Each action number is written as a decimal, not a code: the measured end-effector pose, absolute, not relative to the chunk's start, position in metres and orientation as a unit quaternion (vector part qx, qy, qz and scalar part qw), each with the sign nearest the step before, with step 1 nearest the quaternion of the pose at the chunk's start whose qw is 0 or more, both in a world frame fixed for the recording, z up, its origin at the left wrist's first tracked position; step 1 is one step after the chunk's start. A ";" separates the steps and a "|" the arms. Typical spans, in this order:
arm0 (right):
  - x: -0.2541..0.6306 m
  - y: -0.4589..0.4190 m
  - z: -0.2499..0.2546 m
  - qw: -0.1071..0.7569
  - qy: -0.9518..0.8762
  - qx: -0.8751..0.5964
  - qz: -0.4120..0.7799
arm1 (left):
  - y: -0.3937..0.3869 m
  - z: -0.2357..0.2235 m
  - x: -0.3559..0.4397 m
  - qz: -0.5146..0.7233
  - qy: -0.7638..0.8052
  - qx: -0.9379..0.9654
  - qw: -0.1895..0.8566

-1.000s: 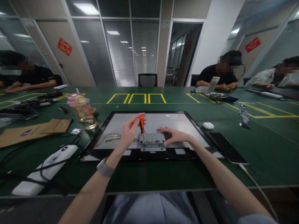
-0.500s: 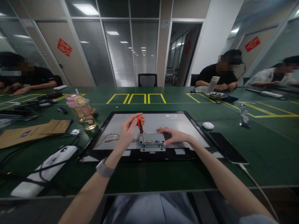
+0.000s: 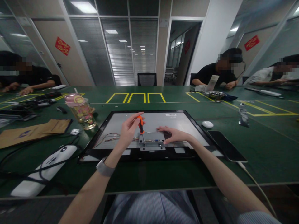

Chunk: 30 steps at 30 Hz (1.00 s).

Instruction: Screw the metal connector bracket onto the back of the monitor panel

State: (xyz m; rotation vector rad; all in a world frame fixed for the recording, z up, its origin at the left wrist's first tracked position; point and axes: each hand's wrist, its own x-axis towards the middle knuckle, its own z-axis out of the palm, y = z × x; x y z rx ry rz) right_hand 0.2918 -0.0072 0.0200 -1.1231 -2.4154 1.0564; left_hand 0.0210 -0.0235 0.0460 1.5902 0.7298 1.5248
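A monitor panel (image 3: 177, 121) lies face down on the green table, its grey metal back up. A small grey metal box (image 3: 152, 139) with ports sits near its front edge. My left hand (image 3: 129, 130) is closed round an orange-handled screwdriver (image 3: 140, 123), held upright with its tip at the box's left corner. My right hand (image 3: 174, 135) lies on the box's right side, fingers pressed against it. Thin wires (image 3: 109, 137) run across the panel to the left of the box.
A pink-lidded bottle (image 3: 80, 111) stands left of the panel, with brown paper (image 3: 32, 130) and a white device with black cables (image 3: 44, 169) nearer. A white mouse (image 3: 207, 124) and a phone (image 3: 225, 145) with a cable lie right. Other people sit at the far edge.
The screwdriver handle has turned slightly in my left hand's fingers. My right hand stays on the metal box. The view has shifted a little.
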 end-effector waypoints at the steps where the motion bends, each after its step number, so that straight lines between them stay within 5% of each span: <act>1: 0.292 -0.007 0.020 0.139 -0.835 -0.388 0.366 | -0.024 0.046 0.021 0.607 0.300 0.632 0.378; 5: 0.292 -0.008 0.020 0.138 -0.831 -0.389 0.372 | -0.025 0.047 0.022 0.630 0.316 0.630 0.326; 11: 0.293 -0.006 0.017 0.140 -0.830 -0.387 0.377 | -0.024 0.046 0.021 0.624 0.277 0.606 0.408; 17: 0.293 -0.004 0.015 0.146 -0.834 -0.377 0.376 | -0.024 0.047 0.020 0.646 0.315 0.625 0.305; 23: 0.293 -0.005 0.016 0.140 -0.831 -0.386 0.376 | -0.027 0.049 0.022 0.623 0.270 0.619 0.395; 30: 0.292 -0.007 0.017 0.133 -0.833 -0.386 0.373 | -0.026 0.049 0.020 0.634 0.308 0.632 0.322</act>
